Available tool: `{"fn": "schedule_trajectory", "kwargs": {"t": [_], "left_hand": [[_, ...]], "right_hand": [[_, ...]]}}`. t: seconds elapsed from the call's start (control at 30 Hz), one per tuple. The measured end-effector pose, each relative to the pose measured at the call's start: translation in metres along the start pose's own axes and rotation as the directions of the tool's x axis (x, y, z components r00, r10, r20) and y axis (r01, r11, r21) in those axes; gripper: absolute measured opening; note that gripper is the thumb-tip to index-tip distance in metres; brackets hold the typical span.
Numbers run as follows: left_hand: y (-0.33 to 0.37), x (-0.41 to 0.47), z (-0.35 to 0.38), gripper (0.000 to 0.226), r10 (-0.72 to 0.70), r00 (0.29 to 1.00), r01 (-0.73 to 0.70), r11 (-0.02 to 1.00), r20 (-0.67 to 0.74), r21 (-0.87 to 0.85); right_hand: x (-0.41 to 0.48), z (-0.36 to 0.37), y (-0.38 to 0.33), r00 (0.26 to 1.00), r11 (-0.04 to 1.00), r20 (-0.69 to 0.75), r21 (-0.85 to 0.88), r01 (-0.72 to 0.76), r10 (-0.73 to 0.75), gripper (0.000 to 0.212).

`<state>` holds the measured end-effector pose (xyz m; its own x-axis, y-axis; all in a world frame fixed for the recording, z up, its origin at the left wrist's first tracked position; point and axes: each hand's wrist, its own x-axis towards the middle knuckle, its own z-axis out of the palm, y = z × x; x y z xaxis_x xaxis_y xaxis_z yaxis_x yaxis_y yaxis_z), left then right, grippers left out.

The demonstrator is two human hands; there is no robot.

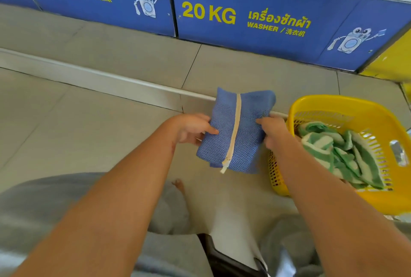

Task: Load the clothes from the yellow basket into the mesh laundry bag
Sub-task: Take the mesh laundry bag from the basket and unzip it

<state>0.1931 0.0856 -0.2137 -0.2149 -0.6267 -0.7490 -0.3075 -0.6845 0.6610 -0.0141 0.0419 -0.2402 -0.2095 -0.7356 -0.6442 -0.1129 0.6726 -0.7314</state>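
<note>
A folded blue mesh laundry bag (pixel 249 125) with a cream zipper down its middle is held up above the floor. My left hand (pixel 191 128) grips its left edge and my right hand (pixel 272 131) grips its right edge. The zipper looks closed. To the right stands the yellow basket (pixel 347 107) on the floor, with green and white striped clothes (pixel 333 149) piled inside. My right forearm crosses the basket's near left rim.
Blue washer panels (pixel 244 18) marked 15 KG and 20 KG run along the back on a raised tiled step. A yellow panel (pixel 391 60) is at the far right. My grey-clad knees (pixel 66 198) and a bare foot (pixel 179 184) are below the bag.
</note>
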Motion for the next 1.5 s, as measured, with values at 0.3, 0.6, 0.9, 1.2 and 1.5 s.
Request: {"fn": "schedule_trajectory", "kwargs": {"t": [0.3,0.6,0.9,1.2,1.5], "left_hand": [[-0.002,0.015,-0.002,0.01,0.099,0.905,-0.166,0.978,-0.413,-0.13],[0.0,0.006,0.0,0.021,0.076,0.868,-0.187,0.966,-0.491,-0.18],[-0.004,-0.001,0.012,0.06,0.487,0.624,-0.149,0.842,-0.612,0.518],[-0.041,0.0,0.029,0.078,0.625,0.711,0.04,0.422,-0.323,0.906],[-0.03,0.004,0.029,0.056,0.558,0.775,0.125,0.324,-0.296,0.938]], "right_hand": [[-0.029,0.022,0.017,0.852,0.62,0.288,-0.591,0.517,-0.436,0.024],[-0.06,0.025,0.023,0.531,0.034,0.655,-0.613,0.79,-0.537,0.023],[-0.05,0.032,0.028,0.603,0.163,0.504,-0.668,0.726,-0.619,0.023],[-0.048,0.036,0.014,0.678,0.3,0.45,-0.655,0.693,-0.582,0.02],[-0.048,0.036,0.019,0.584,0.051,0.548,-0.702,0.711,-0.599,0.022]]}}
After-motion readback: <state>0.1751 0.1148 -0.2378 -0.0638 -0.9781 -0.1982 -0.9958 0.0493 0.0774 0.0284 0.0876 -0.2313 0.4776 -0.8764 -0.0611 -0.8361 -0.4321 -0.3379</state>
